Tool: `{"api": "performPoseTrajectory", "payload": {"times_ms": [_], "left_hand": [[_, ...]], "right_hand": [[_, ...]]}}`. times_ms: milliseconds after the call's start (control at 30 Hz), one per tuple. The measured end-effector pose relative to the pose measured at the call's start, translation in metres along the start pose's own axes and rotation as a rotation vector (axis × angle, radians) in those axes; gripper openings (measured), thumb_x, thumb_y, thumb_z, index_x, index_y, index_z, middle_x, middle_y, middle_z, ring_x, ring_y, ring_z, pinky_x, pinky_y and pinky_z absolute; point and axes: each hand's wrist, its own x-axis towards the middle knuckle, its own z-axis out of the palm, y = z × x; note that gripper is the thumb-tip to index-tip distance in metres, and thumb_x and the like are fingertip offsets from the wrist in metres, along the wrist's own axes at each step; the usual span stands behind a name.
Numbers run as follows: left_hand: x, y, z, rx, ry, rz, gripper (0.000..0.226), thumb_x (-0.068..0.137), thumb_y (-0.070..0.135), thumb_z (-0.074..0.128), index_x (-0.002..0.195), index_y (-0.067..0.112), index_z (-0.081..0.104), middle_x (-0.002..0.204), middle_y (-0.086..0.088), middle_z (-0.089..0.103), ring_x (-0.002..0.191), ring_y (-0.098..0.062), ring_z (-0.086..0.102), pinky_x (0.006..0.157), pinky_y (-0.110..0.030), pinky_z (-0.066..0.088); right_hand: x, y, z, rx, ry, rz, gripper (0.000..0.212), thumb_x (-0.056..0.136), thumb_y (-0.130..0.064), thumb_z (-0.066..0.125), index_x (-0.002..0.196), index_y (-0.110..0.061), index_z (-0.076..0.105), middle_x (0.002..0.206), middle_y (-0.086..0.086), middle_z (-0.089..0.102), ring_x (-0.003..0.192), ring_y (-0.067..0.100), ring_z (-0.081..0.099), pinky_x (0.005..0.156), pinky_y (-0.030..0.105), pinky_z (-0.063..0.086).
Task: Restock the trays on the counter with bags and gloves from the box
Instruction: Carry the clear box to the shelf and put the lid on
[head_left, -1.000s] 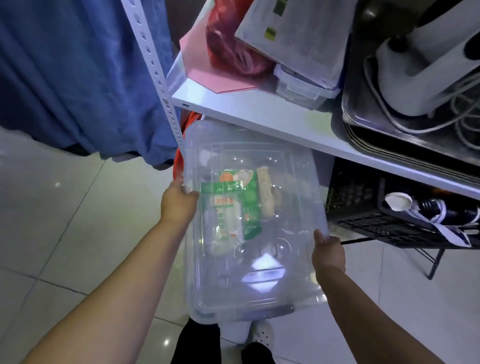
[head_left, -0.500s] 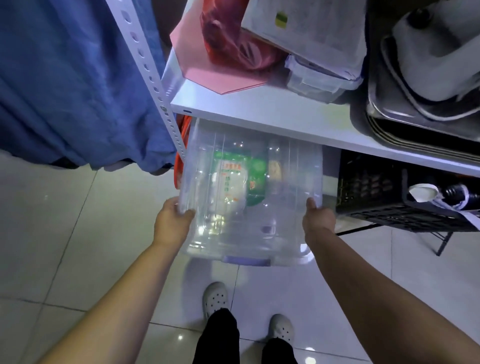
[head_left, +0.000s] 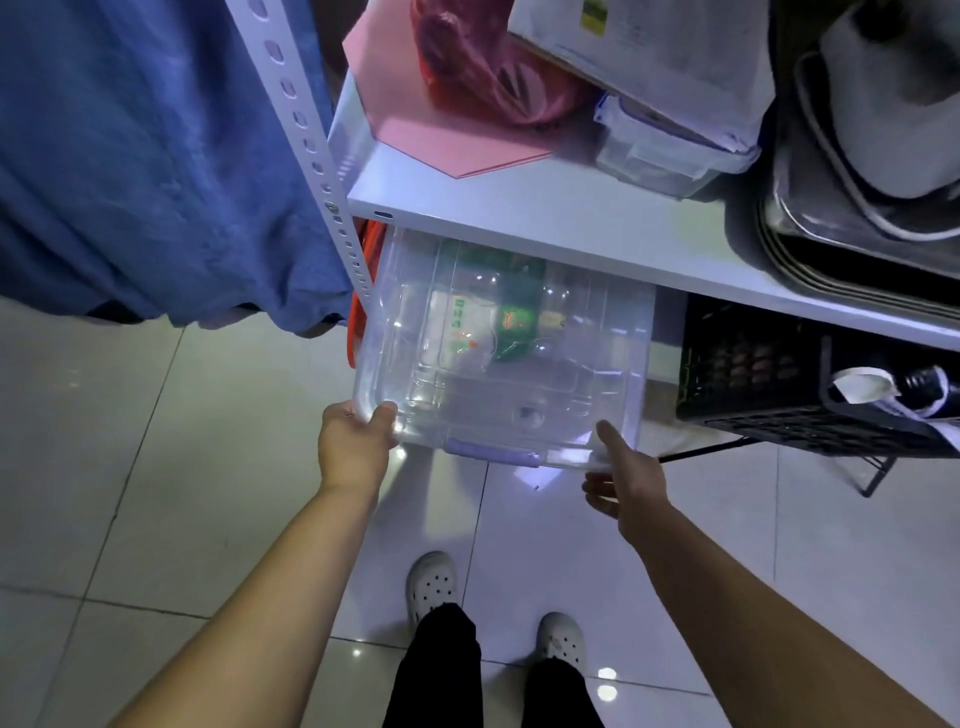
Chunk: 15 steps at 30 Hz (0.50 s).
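Observation:
A clear plastic box (head_left: 597, 364) with a lid and a pale purple latch (head_left: 493, 451) sits partly under the white shelf board (head_left: 519, 218). Through the lid I see green and white packets (head_left: 483, 327). My left hand (head_left: 353, 447) grips the box's near left corner. At the near right corner is my right hand (head_left: 626, 480), thumb on the lid edge and fingers loosely spread below the rim.
A perforated white shelf post (head_left: 311, 150) stands left of the box, with a blue cloth (head_left: 145, 156) hanging beside it. A black crate (head_left: 753, 384) sits to the right under the shelf. Pink paper (head_left: 441, 135), a red bag, containers and metal trays (head_left: 857, 249) lie on the shelf.
The box has slid further in under the shelf. Both hands moved from its sides to its near corners, and the right hand's grip has loosened.

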Motion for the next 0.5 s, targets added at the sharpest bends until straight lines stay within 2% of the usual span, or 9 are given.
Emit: {"api": "performPoseTrajectory", "payload": {"times_ms": [100, 167, 267, 367, 433, 500], "left_hand": [[0.006, 0.013, 0.009, -0.030, 0.013, 0.019, 0.018, 0.082, 0.015, 0.064, 0.085, 0.008, 0.048, 0.072, -0.006, 0.056, 0.057, -0.019, 0.056, 0.074, -0.039, 0.055], [0.012, 0.028, 0.019, -0.081, 0.006, 0.037, 0.018, 0.083, 0.011, 0.063, 0.088, 0.007, 0.046, 0.074, -0.009, 0.051, 0.052, -0.016, 0.050, 0.063, -0.032, 0.053], [0.023, 0.053, 0.035, -0.171, -0.034, 0.053, 0.015, 0.082, 0.000, 0.060, 0.091, 0.007, 0.051, 0.075, -0.006, 0.053, 0.056, -0.014, 0.050, 0.061, -0.025, 0.053], [0.034, 0.073, 0.050, -0.136, -0.064, 0.090, 0.026, 0.076, -0.010, 0.059, 0.094, 0.008, 0.053, 0.081, -0.008, 0.057, 0.068, -0.020, 0.054, 0.070, -0.030, 0.050], [0.045, 0.083, 0.059, -0.122, -0.066, 0.084, 0.026, 0.078, -0.007, 0.061, 0.098, 0.007, 0.050, 0.092, -0.014, 0.057, 0.081, -0.026, 0.056, 0.082, -0.037, 0.050], [0.056, 0.091, 0.066, -0.069, -0.054, 0.079, 0.031, 0.081, 0.001, 0.063, 0.110, 0.002, 0.052, 0.109, -0.020, 0.061, 0.097, -0.034, 0.061, 0.095, -0.045, 0.049]], "right_hand": [[0.008, -0.015, 0.002, 0.082, -0.007, 0.015, 0.043, 0.075, -0.044, 0.073, 0.080, -0.004, 0.059, 0.057, 0.014, 0.057, 0.041, 0.020, 0.054, 0.046, 0.026, 0.048], [0.014, -0.033, 0.006, 0.131, -0.005, -0.035, 0.039, 0.077, -0.041, 0.073, 0.079, -0.005, 0.058, 0.054, 0.013, 0.058, 0.039, 0.019, 0.056, 0.044, 0.025, 0.049], [0.024, -0.060, 0.008, 0.265, -0.073, -0.072, 0.030, 0.079, -0.033, 0.073, 0.077, -0.007, 0.058, 0.044, 0.006, 0.059, 0.036, 0.012, 0.058, 0.041, 0.021, 0.050], [0.029, -0.080, 0.014, 0.375, -0.189, -0.102, 0.015, 0.082, -0.014, 0.070, 0.080, -0.006, 0.058, 0.062, 0.008, 0.059, 0.043, 0.012, 0.060, 0.046, 0.020, 0.051], [0.032, -0.089, 0.018, 0.405, -0.224, -0.131, 0.011, 0.083, -0.003, 0.067, 0.080, -0.007, 0.058, 0.073, 0.009, 0.060, 0.054, 0.013, 0.064, 0.051, 0.020, 0.053], [0.035, -0.096, 0.021, 0.437, -0.230, -0.159, 0.012, 0.082, 0.004, 0.065, 0.080, -0.005, 0.058, 0.078, 0.011, 0.061, 0.063, 0.015, 0.065, 0.056, 0.019, 0.055]]}}
